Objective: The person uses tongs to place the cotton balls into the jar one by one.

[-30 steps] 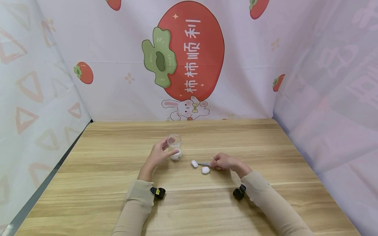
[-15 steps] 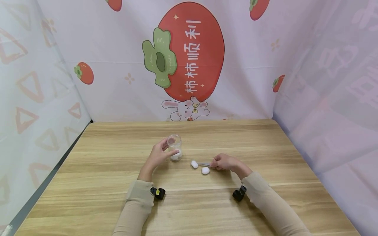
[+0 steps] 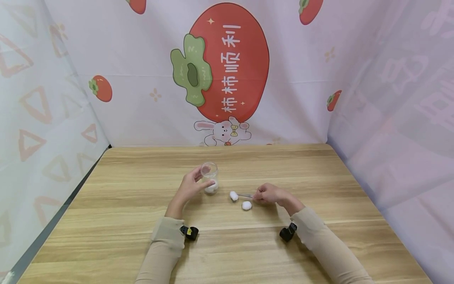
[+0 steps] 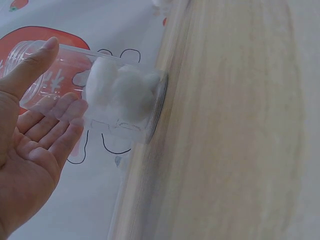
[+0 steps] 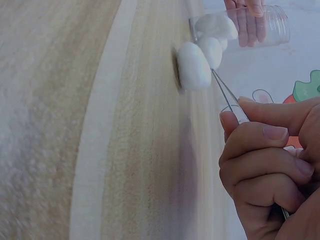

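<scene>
Tweezers (image 3: 245, 195), pinched in the right hand's grip (image 3: 270, 194), point toward the jar (image 3: 213, 176), their tips at a cotton ball (image 3: 233, 196) right of the jar and slightly on its near side. That ball sits between jar and right hand's grip, its longer axis slanting across the tweezers; whether it is clear of the table (image 3: 227, 248) I cannot tell. The second ball (image 3: 246, 205) rests farther right of the jar. The left hand's grip (image 3: 192, 184) clasps the upright jar, cotton (image 4: 122, 92) inside.
</scene>
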{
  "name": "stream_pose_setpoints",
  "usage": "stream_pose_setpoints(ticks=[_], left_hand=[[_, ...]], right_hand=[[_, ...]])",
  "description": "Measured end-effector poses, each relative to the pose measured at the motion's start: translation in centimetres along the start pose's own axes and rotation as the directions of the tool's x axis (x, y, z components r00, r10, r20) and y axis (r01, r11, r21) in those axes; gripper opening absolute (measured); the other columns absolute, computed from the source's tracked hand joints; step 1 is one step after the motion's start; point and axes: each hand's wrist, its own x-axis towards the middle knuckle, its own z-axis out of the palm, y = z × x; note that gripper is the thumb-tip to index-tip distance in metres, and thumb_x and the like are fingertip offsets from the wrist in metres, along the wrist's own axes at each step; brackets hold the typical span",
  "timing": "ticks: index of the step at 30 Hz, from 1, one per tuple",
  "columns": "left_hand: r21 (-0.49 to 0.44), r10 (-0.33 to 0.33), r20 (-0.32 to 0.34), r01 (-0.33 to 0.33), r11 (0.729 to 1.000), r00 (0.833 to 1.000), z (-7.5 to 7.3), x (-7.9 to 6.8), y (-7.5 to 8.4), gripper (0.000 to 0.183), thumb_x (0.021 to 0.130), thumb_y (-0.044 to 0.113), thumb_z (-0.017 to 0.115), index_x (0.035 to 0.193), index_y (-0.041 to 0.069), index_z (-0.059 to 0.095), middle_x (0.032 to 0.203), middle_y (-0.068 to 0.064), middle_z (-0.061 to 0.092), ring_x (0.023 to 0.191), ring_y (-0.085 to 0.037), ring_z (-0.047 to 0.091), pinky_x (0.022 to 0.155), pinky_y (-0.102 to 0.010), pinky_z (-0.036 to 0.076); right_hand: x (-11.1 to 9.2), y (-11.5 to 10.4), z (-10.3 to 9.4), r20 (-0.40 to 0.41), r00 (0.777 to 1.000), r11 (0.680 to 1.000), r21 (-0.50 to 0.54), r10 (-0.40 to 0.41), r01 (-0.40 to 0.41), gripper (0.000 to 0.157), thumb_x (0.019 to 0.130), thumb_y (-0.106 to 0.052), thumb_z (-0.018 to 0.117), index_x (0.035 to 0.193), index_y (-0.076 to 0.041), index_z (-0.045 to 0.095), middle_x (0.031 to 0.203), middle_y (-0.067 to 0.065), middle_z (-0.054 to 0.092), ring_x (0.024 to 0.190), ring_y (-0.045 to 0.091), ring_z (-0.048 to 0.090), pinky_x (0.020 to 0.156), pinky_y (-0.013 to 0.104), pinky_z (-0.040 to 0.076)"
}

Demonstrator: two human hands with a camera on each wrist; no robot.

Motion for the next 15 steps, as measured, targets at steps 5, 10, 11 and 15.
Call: stream_pose_setpoints(ticks=[5, 10, 11, 15], left_hand=[[-0.002, 0.006, 0.001, -0.006, 1.000, 1.000, -0.02, -0.09, 0.11, 0.071, 0.081, 0.020, 0.077, 0.142, 0.004, 0.044, 0.145, -0.018, 0.050, 0.138, -0.033, 0.047, 0.119, -0.041, 0.038], [-0.008, 0.009, 0.001, -0.009, 1.000, 1.000, -0.04, -0.06, 0.08, 0.071, 0.082, 0.020, 0.077, 0.142, 0.003, 0.043, 0.145, -0.019, 0.050, 0.137, -0.033, 0.047, 0.119, -0.040, 0.039], [-0.010, 0.008, 0.002, -0.008, 1.000, 1.000, -0.05, -0.06, 0.07, 0.071, 0.082, 0.019, 0.077, 0.142, 0.003, 0.044, 0.145, -0.019, 0.050, 0.137, -0.033, 0.047, 0.119, -0.040, 0.039], [-0.013, 0.008, 0.003, -0.008, 1.000, 1.000, -0.05, -0.07, 0.08, 0.071, 0.081, 0.019, 0.077, 0.142, 0.003, 0.044, 0.145, -0.019, 0.050, 0.137, -0.033, 0.047, 0.119, -0.040, 0.038]], right_hand=[[0.02, 0.05, -0.01, 0.005, 1.000, 1.000, 0.015, -0.004, 0.004, 0.027, 0.096, -0.016, 0.056, 0.072, -0.005, 0.053, 0.057, -0.005, 0.039, 0.056, 0.008, 0.034, 0.052, 0.017, 0.027], [-0.02, 0.00, -0.05, 0.003, 1.000, 1.000, 0.018, -0.013, 0.013, 0.028, 0.096, -0.017, 0.056, 0.071, -0.006, 0.051, 0.057, -0.005, 0.038, 0.056, 0.009, 0.033, 0.052, 0.018, 0.027], [-0.06, -0.05, -0.08, 0.005, 1.000, 1.000, 0.018, -0.017, 0.017, 0.028, 0.096, -0.017, 0.056, 0.070, -0.006, 0.051, 0.057, -0.005, 0.038, 0.056, 0.009, 0.033, 0.052, 0.018, 0.027], [-0.15, -0.34, -0.25, 0.005, 0.999, 0.999, 0.020, -0.043, 0.042, 0.029, 0.096, -0.017, 0.055, 0.071, -0.003, 0.051, 0.057, -0.005, 0.039, 0.055, 0.009, 0.032, 0.051, 0.018, 0.026]])
